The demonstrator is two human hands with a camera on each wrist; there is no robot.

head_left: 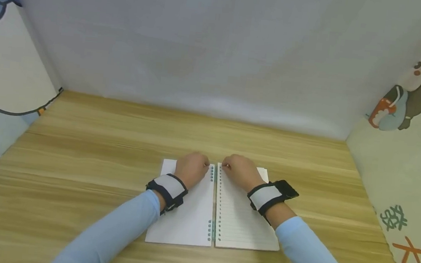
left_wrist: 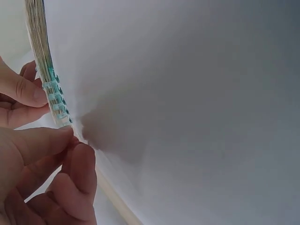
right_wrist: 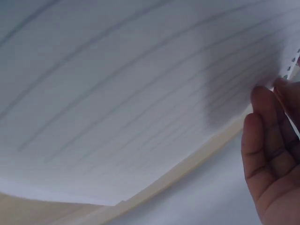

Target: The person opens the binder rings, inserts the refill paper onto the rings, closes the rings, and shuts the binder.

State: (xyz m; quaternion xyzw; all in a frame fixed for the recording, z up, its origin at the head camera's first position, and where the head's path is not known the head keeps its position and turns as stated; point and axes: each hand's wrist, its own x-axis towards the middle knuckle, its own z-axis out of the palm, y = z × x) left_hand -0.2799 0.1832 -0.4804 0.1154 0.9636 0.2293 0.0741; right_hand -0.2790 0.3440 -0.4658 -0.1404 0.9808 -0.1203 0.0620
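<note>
A loose-leaf notebook [head_left: 248, 232] lies spread on the table, a plain white side at left and a lined, hole-punched sheet at right. Clear teal binder rings [head_left: 209, 231] run along its middle in a top and a bottom group. At the top of the plain side, my left hand [head_left: 192, 168] pinches the binding edge between thumb and forefinger, by the end of the rings [left_wrist: 57, 98]. Opposite it, my right hand [head_left: 242, 172] pinches the top of the lined side beside the holes. The fingertips partly hide what they grip.
The wooden table [head_left: 99, 137] extends around the notebook on all sides. A pale grey wall [head_left: 202, 54] rises behind it. Printed cartoon panels stand at left [head_left: 12, 53] and right [head_left: 401, 167]. Both wrists wear black-and-white straps.
</note>
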